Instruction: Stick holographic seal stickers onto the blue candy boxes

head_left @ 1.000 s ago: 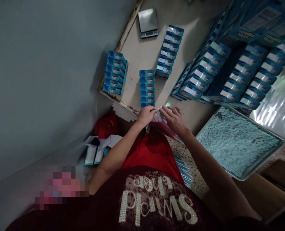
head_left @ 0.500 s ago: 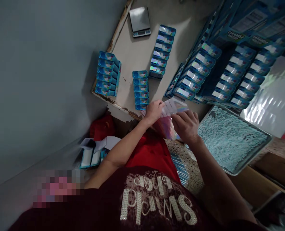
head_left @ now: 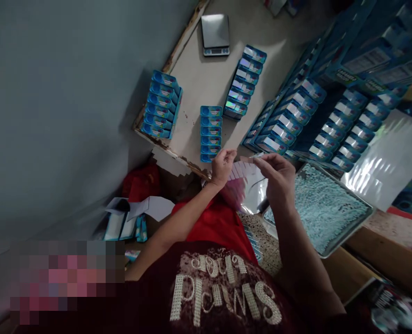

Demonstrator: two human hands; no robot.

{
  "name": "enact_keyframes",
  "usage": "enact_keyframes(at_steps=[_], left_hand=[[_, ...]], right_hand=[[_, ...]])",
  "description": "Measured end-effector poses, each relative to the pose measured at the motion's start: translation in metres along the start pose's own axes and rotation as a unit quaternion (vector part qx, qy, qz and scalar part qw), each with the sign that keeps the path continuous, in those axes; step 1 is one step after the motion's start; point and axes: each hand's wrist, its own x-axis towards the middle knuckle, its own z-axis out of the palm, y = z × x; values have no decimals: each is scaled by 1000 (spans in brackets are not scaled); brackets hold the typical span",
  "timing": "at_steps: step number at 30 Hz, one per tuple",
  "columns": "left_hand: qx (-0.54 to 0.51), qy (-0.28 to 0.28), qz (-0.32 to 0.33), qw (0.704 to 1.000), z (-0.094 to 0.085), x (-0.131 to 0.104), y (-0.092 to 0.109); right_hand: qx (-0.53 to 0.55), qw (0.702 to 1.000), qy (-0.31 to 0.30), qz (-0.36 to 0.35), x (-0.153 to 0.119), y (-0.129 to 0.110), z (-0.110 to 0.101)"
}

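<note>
A shiny sheet of stickers, ruled into narrow strips, hangs below my hands over the front of the table. My left hand is closed at its left end, the fingertips bent together and partly hiding the grip. Beside it, my right hand pinches a small, thin sticker strip between thumb and finger, above the sheet. A row of blue small boxes stands just beyond my left hand; their tops carry no shiny strip. Another row of blue boxes behind it has shiny strips across the tops.
A digital scale sits at the back. More blue boxes stand in a display tray at left, and stacked box trays fill the right. A metal tray of pale blue pieces lies right of my right hand. The table edge is chipped.
My right hand has lifted and turned, now pinching a small strip apart from the sheet. The sheet has swung downward. My view has shifted slightly.
</note>
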Motion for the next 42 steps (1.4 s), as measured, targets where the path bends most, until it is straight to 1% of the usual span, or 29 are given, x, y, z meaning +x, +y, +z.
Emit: enact_keyframes(at_steps=[1, 3, 5, 6, 7, 10, 13, 15, 17, 20, 23, 25, 28, 34, 42], left_hand=[[-71, -18, -40, 997, -9, -1, 10], [-179, -67, -111, 975, -27, -3, 28], [-222, -95, -140, 960, -43, -5, 41], [-223, -94, -140, 960, -49, -5, 45], [-214, -84, -136, 964, -53, -5, 47], [-188, -24, -123, 974, -61, -2, 49], [-164, 32, -100, 981, -67, 9, 52], [-114, 62, -74, 989, -75, 22, 58], [-52, 86, -43, 994, -85, 41, 65], [29, 101, 5, 994, -99, 79, 71], [82, 105, 28, 991, -107, 117, 71], [83, 106, 25, 991, -108, 135, 69], [68, 113, 14, 991, -107, 147, 67], [50, 105, 10, 993, -105, 152, 72], [29, 92, -2, 995, -104, 156, 70]], right_hand=[[24, 999, -18, 16, 7, 3, 8], [55, 997, -41, 40, 18, 9, 22], [68, 995, -51, 54, 25, 10, 34], [68, 995, -53, 58, 27, 9, 39], [66, 994, -54, 61, 29, 8, 43], [55, 994, -64, 71, 35, 3, 56], [41, 995, -57, 72, 46, 5, 73], [27, 998, -30, 55, 57, 11, 90], [16, 999, 5, 30, 74, 19, 110], [-8, 999, 46, 0, 105, 35, 138], [-56, 996, 69, -23, 134, 48, 157], [-87, 992, 80, -38, 147, 54, 162], [-122, 987, 92, -47, 156, 57, 165], [-149, 983, 98, -40, 158, 53, 170], [-157, 982, 97, -38, 159, 54, 170]])
